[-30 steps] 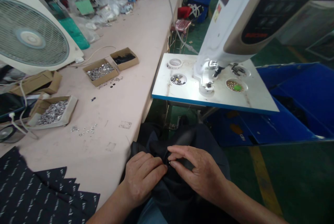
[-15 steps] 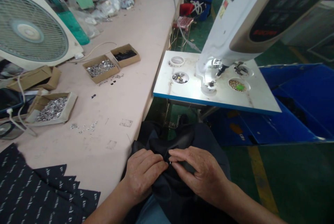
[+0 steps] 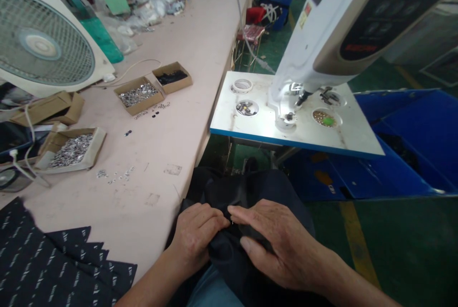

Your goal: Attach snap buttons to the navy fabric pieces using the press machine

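Note:
Dark cloth (image 3: 229,254) lies bunched over my lap. My left hand (image 3: 198,233) is closed on it, thumb and fingers pinching a fold. A tiny shiny metal piece (image 3: 232,222) shows at the cloth just beyond my left fingertips. Beside it, my right hand (image 3: 275,240) is open, its thumb apart from the fingers and its index fingertip close to the metal piece. The right palm and the other right fingers rest over the cloth, partly hidden.
On the pale table (image 3: 143,216) are cardboard boxes of metal fittings (image 3: 139,95), loose small parts, a fan (image 3: 39,45) and dark printed fabric pieces (image 3: 53,259). Ahead stands a white pressing machine (image 3: 304,35) with a blue-edged tabletop (image 3: 246,123). Blue bins (image 3: 415,130) are at right.
My right thumb has moved away from the index finger and back toward me, widening the gap between them. The left hand has hardly moved.

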{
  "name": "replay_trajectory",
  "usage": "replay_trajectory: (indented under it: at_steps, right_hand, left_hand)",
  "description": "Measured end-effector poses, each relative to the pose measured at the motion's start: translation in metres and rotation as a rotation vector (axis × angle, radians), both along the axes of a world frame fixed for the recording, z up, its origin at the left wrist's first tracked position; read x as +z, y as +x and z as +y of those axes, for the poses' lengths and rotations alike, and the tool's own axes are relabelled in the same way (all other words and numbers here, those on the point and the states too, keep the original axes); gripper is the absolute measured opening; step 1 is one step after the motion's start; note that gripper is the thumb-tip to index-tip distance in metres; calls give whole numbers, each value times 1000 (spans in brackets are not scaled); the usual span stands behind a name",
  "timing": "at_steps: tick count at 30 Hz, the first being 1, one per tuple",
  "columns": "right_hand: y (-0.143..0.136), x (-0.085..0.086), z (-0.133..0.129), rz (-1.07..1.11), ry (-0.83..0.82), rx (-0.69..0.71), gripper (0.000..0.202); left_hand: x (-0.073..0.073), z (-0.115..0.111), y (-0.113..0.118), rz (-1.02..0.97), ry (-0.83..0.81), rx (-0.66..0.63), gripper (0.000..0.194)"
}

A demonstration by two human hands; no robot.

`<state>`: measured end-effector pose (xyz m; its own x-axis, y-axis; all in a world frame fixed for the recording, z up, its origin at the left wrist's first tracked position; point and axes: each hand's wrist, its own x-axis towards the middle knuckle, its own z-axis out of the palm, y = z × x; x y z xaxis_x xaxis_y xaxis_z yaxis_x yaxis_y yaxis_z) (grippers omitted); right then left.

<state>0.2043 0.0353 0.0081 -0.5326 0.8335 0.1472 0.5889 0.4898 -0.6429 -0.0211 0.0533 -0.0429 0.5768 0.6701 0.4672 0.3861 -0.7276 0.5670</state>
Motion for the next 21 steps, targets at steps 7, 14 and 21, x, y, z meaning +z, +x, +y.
replay_trajectory:
  at_steps: [7, 14, 21]
  right_hand:
    - [-9, 4, -7, -59, -108, 18, 96]
    - [-20, -18, -6, -115, -58, -50, 64]
    - [-18, -27, 13, -60, -202, -24, 61]
  left_hand:
    - [2, 4, 4, -19, -84, 53, 10]
    - [-6, 3, 5, -30, -161, 71, 15]
    - [-9, 4, 5, 14, -481, 114, 9]
